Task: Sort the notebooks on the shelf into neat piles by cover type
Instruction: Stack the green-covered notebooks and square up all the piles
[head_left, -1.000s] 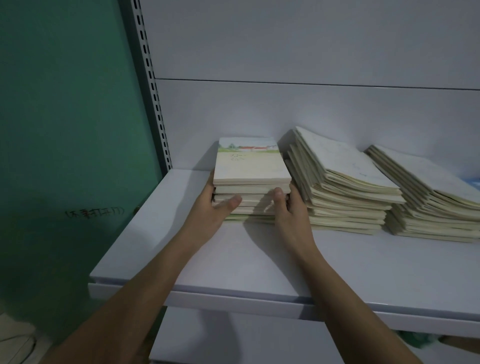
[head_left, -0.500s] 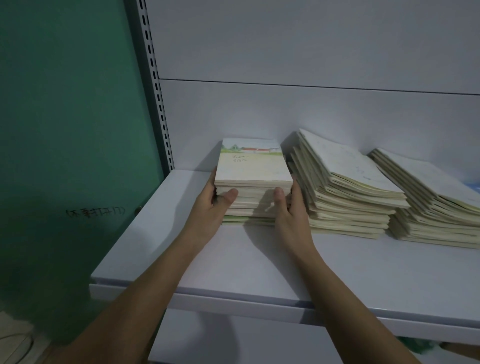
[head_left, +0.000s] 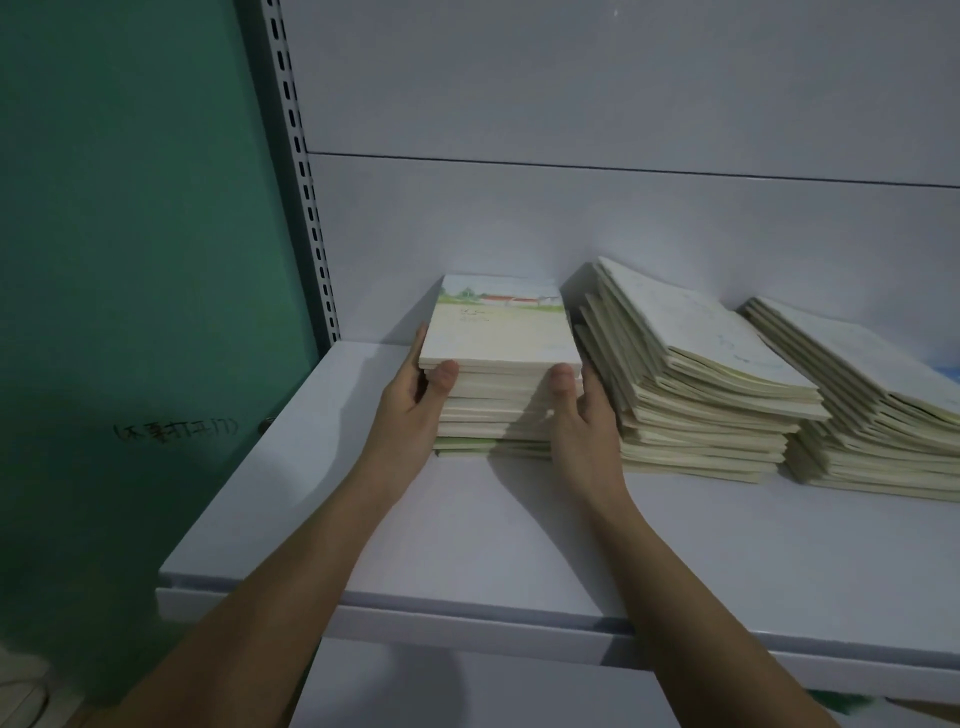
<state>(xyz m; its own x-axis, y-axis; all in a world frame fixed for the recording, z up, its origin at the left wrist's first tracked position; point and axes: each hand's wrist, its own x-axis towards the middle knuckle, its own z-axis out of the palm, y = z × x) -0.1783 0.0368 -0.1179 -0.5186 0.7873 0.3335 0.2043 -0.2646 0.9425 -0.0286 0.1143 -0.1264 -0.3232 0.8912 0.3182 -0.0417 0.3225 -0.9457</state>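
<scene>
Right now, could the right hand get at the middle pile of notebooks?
Probably yes. The right hand grips the left pile directly beside the middle pile, and nothing lies between them; it would only have to let go first.

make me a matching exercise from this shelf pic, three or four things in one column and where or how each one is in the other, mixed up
Things:
1. left pile
2. middle pile
3. right pile
4. green wall

Places or states:
A. cut off by the right edge of the picture
B. has handwriting on it, left of the shelf
C. held between the left hand and the right hand, landscape picture on the top cover
D. fanned and leaning, just right of the right hand

Pairs: 1-C, 2-D, 3-A, 4-B
</scene>
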